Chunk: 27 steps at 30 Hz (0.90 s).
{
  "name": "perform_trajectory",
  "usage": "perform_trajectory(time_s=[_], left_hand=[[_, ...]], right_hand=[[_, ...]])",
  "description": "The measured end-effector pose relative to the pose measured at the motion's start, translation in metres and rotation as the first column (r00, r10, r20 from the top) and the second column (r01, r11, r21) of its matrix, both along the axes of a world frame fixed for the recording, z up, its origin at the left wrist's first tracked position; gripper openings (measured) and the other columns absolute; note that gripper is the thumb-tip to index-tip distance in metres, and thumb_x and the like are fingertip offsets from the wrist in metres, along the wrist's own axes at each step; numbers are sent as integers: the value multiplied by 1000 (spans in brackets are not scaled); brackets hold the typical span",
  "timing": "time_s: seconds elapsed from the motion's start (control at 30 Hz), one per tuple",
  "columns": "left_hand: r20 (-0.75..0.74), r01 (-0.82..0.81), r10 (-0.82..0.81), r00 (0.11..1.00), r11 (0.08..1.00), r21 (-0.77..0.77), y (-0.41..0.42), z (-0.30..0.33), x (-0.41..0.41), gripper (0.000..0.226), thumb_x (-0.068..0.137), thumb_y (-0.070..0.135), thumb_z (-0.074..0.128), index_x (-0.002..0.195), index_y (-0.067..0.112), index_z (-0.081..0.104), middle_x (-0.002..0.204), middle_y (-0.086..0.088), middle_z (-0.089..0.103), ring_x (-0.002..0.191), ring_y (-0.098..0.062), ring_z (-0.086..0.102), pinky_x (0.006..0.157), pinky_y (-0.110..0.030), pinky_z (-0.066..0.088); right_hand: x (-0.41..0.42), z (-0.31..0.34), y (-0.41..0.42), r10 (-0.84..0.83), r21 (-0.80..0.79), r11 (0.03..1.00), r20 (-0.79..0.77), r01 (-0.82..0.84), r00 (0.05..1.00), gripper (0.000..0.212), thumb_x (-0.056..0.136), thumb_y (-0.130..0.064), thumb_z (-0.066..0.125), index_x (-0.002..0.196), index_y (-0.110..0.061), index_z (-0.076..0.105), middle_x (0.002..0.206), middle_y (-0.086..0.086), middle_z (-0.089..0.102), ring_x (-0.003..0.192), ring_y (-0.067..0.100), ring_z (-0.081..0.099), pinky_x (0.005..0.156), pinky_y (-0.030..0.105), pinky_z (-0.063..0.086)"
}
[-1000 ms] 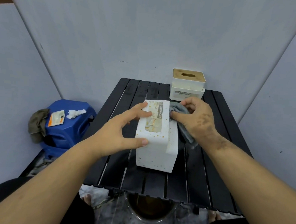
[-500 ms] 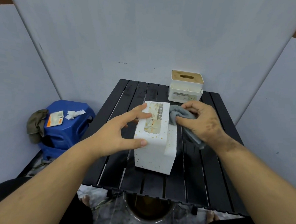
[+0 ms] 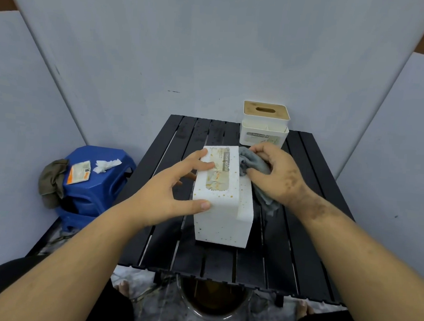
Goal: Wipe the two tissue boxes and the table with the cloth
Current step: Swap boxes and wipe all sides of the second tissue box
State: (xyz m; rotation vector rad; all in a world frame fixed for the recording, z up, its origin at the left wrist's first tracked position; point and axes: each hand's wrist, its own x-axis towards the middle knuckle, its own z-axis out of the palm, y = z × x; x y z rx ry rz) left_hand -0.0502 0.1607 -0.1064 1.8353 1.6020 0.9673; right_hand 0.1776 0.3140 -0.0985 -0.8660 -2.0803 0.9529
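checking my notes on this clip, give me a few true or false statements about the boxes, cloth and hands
1. The right hand grips the cloth. True.
2. The left hand holds the cloth. False: it steadies the near box.
3. The far box has a wooden lid. True.
4. The near box sits on the stool. False: it stands on the table.
5. The two boxes are stacked. False: they stand apart.

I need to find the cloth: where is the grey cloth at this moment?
In the head view the grey cloth is right of centre, gripped by the right hand against the right side of the white tissue box, on the black table.
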Motion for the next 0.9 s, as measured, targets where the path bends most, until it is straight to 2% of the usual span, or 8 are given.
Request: perform_trajectory(time_s=[0.1,0.2,0.3,0.43,0.57,0.63,0.77,0.9], left_hand=[[-6,8,-8,1000,1000,-4,0,0,1,73,73,58,76,142,49,51,162,36,25,133,0,52,109,-37,43],[-6,16,-16,1000,1000,2,1,-1,2,73,75,56,77,142,48,51,163,35,25,133,-4,54,111,-43,44],[-11,15,-15,1000,1000,5,0,-1,1,72,74,58,76,142,49,51,162,36,26,131,-3,54,110,-42,45],[-6,10,-10,1000,1000,6,0,-1,1,73,74,58,75,142,49,51,162,36,26,130,-1,54,109,-40,44],[9,7,-8,1000,1000,9,1,-1,2,72,73,57,76,141,48,53,162,36,27,129,-2,55,107,-38,45],[4,0,0,1000,1000,12,1,0,2,72,72,58,76,140,49,54,161,37,28,127,-1,55,106,-36,44],[1,8,-8,1000,1000,-1,1,-1,3,72,72,58,76,140,49,54,161,37,28,128,-1,55,105,-34,43],[31,14,-13,999,1000,-7,2,-2,5,71,72,56,78,139,48,55,161,36,29,127,-5,57,105,-36,44]], right_hand=[[9,2,7,91,-44,995,8,-90,996,35,78,-13,79,106,-23,62,102,-6,73,97,11,69,90,36,57],[5,-3,1,9,-17,1000,-5,-9,1000,44,66,-31,90,100,-27,63,98,-9,72,91,5,68,80,21,55],[1,-2,1,-43,-28,999,-48,42,998,36,68,-29,89,94,-25,65,93,-9,73,86,3,68,77,18,55],[15,3,16,-35,-84,996,-30,33,999,32,72,-23,87,97,-21,67,93,-6,75,87,11,72,87,37,58],[-1,-4,1,-60,-41,998,-82,56,995,34,69,-25,89,95,-22,66,90,-7,74,83,5,70,78,19,57],[-5,0,-2,-54,-24,998,-38,53,998,34,69,-25,89,94,-22,65,88,-8,74,81,2,69,70,11,53],[18,18,11,47,-118,992,70,-38,996,36,66,-22,89,93,-17,65,86,-8,75,77,2,70,71,15,53],[9,13,4,18,-57,998,44,-15,999,37,65,-22,91,90,-17,63,86,-7,75,78,5,71,71,19,58]])
